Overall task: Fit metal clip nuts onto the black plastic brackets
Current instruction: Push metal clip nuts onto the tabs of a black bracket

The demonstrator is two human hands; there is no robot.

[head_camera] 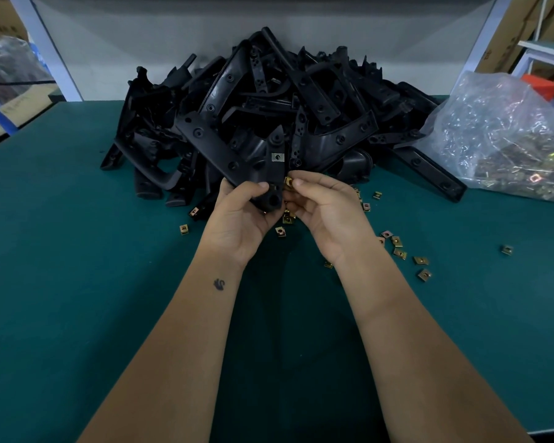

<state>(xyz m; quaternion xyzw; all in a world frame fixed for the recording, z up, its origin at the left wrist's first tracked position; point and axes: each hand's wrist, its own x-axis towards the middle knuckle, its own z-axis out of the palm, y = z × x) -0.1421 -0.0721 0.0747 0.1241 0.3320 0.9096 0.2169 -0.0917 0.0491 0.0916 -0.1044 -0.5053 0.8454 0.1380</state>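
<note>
Two bare forearms are extended from the near edge over the green desk [77,282]; a small dark mark is seen on the left forearm.

The left hand [240,215] is curled round the lower end of a black plastic bracket [274,174], thumb laid across its front, and the bracket is held raised above the desk, tilted, its upper end against the heap behind. One silver clip nut [278,157] is already seated on this bracket, above the gripped end.

The right hand [325,212] is closed in a pinch: a brass-coloured clip nut [288,183] is held between thumb and fingertips, touching the right edge of the bracket just beside the left thumb. Whether it is partly slid on cannot be told.

Loose clip nuts [397,247] are scattered on the desk, most to the right of the right wrist, a few under and between the hands, one [183,229] left of the left hand, one [507,249] well apart at far right.

Behind the hands, a large pile of black brackets [269,100] is heaped against the pale back panel [141,36]. To its right, a clear plastic bag [499,132] filled with metal clip nuts is lying on the desk, touching the pile's edge. Cardboard boxes [518,30] are seen beyond the desk at far right
</note>
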